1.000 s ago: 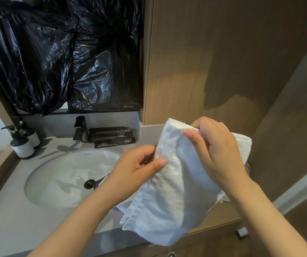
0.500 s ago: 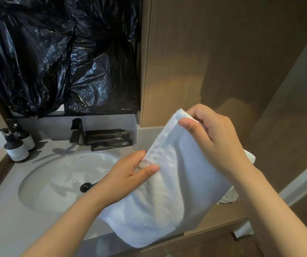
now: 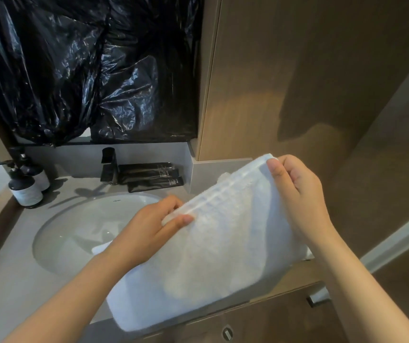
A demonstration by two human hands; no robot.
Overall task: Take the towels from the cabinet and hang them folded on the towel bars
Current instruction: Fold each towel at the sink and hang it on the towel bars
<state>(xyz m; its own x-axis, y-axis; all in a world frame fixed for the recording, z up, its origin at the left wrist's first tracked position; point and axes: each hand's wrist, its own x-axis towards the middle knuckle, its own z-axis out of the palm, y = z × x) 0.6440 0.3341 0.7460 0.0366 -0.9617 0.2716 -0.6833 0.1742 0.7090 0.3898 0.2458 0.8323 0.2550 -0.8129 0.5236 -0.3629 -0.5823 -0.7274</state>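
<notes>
Bathroom tabletop (image 3: 5,268) with sink (image 3: 75,231); white towel (image 3: 223,256) held over front edge.
Left hand (image 3: 146,233) and right hand (image 3: 302,194) fingers (image 3: 181,220) pinch towel hem; pump bottles (image 3: 25,191) back-left corner.

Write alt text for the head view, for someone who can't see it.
A person holds a white towel up by its top edge over a bathroom counter, left hand pinching one end, right hand the other. Behind it are a sink, two pump bottles and black plastic sheeting.

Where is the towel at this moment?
In the head view the towel hangs centre-right, right of the sink, over the front edge of the counter; the left hand and right hand pinch its top edge.
</notes>
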